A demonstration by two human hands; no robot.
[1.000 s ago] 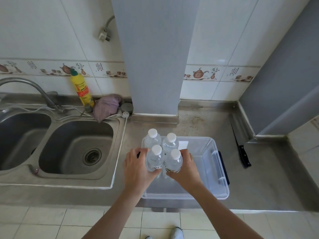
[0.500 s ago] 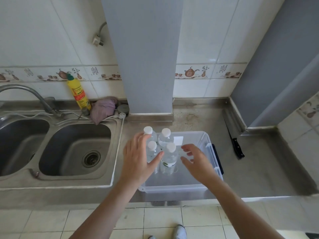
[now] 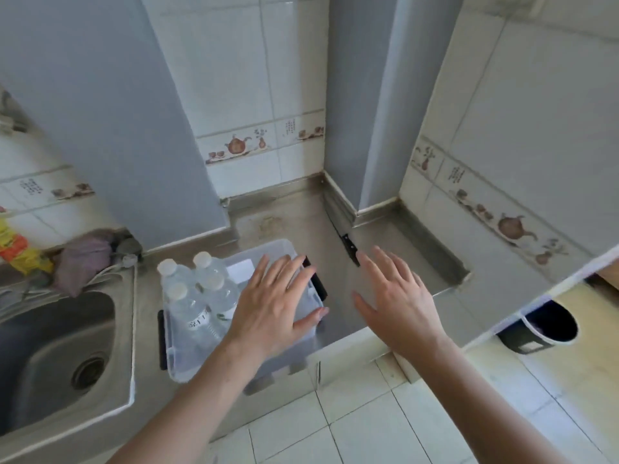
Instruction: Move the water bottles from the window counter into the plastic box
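Note:
Several clear water bottles (image 3: pixel 197 296) with white caps stand upright together in the left part of the clear plastic box (image 3: pixel 187 366), which sits on the steel counter. My left hand (image 3: pixel 274 303) hovers over the box's right half, fingers spread and holding nothing. My right hand (image 3: pixel 398 303) is open too, over the bare counter to the right of the box. The window counter is out of view.
A steel sink (image 3: pixel 57 349) lies left of the box, with a purple cloth (image 3: pixel 83 262) and a yellow bottle (image 3: pixel 16 252) behind it. A black-handled knife (image 3: pixel 348 247) lies on the counter by the grey pillar. A dark waste bin (image 3: pixel 539 326) stands on the floor at right.
Both hands let go of the two front bottles, which now stand in the box, and moved right with fingers spread. My view swung to the right.

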